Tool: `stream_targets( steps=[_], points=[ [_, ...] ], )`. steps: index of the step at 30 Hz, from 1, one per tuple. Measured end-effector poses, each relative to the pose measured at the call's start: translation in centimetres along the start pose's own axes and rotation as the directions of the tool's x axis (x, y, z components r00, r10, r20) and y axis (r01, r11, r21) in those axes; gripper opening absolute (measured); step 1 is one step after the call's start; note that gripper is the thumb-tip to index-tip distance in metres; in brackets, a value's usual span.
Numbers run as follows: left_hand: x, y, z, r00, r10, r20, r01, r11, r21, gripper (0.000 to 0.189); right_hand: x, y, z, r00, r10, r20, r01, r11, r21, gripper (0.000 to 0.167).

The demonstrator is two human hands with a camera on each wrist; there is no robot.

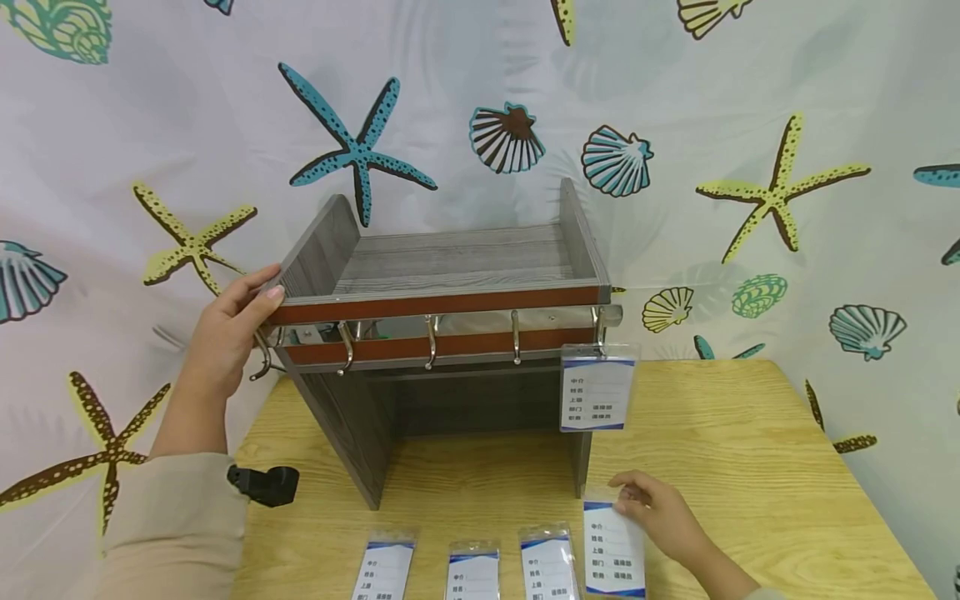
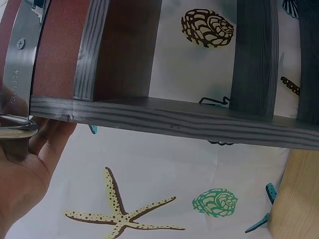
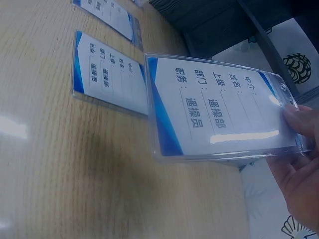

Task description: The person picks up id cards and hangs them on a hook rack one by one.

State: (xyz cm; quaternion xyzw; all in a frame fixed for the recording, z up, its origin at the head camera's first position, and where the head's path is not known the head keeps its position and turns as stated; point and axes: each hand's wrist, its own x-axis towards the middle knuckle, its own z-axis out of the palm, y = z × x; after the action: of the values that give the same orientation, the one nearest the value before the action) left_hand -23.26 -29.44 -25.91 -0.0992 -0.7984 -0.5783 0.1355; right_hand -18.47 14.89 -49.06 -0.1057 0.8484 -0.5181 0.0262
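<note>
My left hand (image 1: pixel 225 337) grips the left front corner of a grey wooden shelf rack (image 1: pixel 450 302), its thumb on the front edge. In the left wrist view, the fingers pass behind the rack's side board (image 2: pixel 174 124). My right hand (image 1: pixel 663 518) pinches the top end of a clear-sleeved name badge (image 1: pixel 613 550) by one corner, below the rack's right side. The right wrist view shows this badge (image 3: pixel 214 109) tilted and raised off the table, printed side visible. Another name badge (image 1: pixel 597 396) hangs from the right-end hook on the rack's front rail.
Several metal hooks (image 1: pixel 516 337) line the rail; those left of the hanging badge are bare. Three more badges, a left one (image 1: pixel 384 575), a middle one (image 1: pixel 472 575) and a right one (image 1: pixel 549 571), lie on the wooden table (image 1: pixel 720 442). A patterned cloth (image 1: pixel 450 83) hangs behind.
</note>
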Motion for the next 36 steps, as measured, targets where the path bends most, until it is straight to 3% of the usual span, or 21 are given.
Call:
stream_targets(
  steps=[8,18,28,36],
  points=[
    [0.0,-0.1,0.2,0.999,-0.037,0.013,0.037,0.999,-0.014,0.048,-0.1,-2.9,0.1,1.0,-0.031,-0.002,0.031,0.997,0.071,0.022],
    [0.1,0.2,0.0,0.998,-0.057,0.022,0.057,0.998,-0.004,0.05,0.3,-5.8,0.0,0.992,-0.124,0.014,0.123,0.991,0.054,0.02],
    [0.1,0.3,-0.1,0.999,-0.052,0.005,0.052,0.998,-0.029,0.048,0.7,-8.8,-0.5,0.979,-0.206,-0.002,0.205,0.973,0.108,0.019],
    [0.1,0.4,0.1,0.998,-0.053,-0.019,0.054,0.998,0.02,0.049,1.0,-10.5,-0.8,0.959,-0.278,-0.049,0.282,0.947,0.152,0.019]
  ],
)
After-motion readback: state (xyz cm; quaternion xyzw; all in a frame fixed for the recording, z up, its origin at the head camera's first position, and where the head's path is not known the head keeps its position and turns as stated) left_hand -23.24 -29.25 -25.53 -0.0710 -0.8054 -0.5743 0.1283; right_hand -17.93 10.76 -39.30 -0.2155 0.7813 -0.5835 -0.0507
